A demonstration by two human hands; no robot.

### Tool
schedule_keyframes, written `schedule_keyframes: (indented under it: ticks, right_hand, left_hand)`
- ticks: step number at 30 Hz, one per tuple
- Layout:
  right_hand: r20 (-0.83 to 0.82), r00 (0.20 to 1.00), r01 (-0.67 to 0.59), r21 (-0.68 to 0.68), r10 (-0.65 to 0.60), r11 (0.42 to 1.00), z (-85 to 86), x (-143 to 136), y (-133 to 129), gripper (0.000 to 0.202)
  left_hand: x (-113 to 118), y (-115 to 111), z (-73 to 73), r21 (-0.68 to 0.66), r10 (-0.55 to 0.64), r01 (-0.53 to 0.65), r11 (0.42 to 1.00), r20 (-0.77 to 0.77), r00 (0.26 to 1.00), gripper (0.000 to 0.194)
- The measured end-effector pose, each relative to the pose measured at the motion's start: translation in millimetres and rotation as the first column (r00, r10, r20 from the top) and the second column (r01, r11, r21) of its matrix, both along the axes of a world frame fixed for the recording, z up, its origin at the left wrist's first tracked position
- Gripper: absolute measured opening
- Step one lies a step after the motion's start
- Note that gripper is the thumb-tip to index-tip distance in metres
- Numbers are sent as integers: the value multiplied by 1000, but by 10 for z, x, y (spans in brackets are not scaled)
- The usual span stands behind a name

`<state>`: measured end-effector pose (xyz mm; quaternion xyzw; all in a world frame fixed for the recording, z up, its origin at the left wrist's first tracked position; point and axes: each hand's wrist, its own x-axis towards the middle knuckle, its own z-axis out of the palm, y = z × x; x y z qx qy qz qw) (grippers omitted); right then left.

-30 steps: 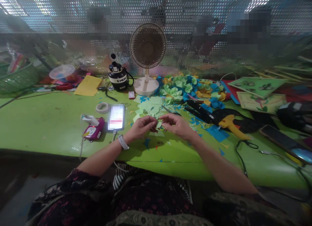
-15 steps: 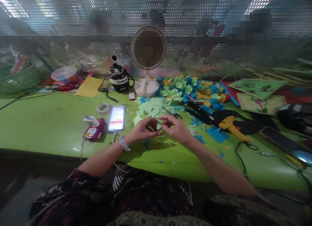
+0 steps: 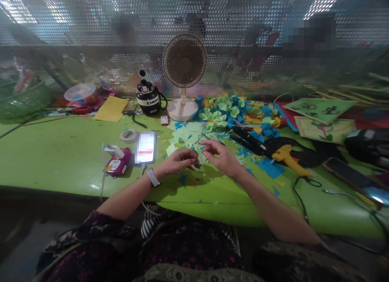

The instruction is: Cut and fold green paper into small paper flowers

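Head view: over the green table [image 3: 67, 152], both hands meet around a small pale green paper piece [image 3: 201, 157], which sits between their fingertips. The left hand [image 3: 181, 159] has its thumb and fingers drawn close together beside the piece; the right hand [image 3: 221, 156] curves, forefinger and thumb visibly apart. Which hand has hold of the paper, I cannot tell. Just beyond them lies a heap of green scraps [image 3: 187, 133], with paper flowers [image 3: 223, 107] behind. Left of the hands lies a lit phone [image 3: 145, 148].
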<state>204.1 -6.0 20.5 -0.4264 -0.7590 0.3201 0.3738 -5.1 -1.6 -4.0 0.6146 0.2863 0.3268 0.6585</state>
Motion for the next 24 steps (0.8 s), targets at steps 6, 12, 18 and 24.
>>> schedule_keyframes:
  ticks: [6,12,18,24]
  right_hand:
    - [-45,999,1,-20,-2,1000,-74,-40,-6,33]
    - [-84,995,53,-94,-61,994,-69,-39,30,30]
    - [-171,984,27,-175,-57,984,1,10,78,37]
    - [-46,997,-71,-288,60,955,84,102,92,37]
  left_hand:
    - [20,-32,30,-57,-56,56,997,5,998,29]
    - [30,-12,27,-37,87,-86,996,47,995,30]
    - [-27,22,72,284,200,-127,950,-243,949,38]
    - [-68,54,60,578,433,61,814,-673,599,45]
